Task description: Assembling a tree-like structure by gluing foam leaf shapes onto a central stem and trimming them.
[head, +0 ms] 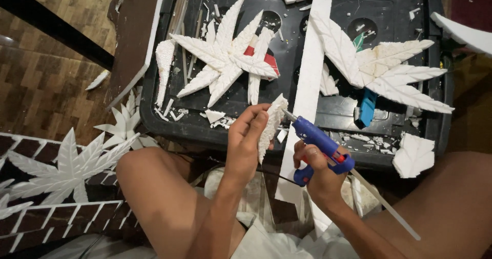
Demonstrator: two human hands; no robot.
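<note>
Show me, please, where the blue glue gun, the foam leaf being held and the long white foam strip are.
blue glue gun (322,141), head view, on its barrel.
foam leaf (271,119), head view, on its upper half.
long white foam strip (310,79), head view, on its middle stretch.

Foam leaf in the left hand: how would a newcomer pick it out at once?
Start at the black tray at the top. Just below its near edge, the left hand holds one white foam leaf upright. Unlike the glued leaf clusters, it is single, and the blue glue gun tip touches it.
</note>
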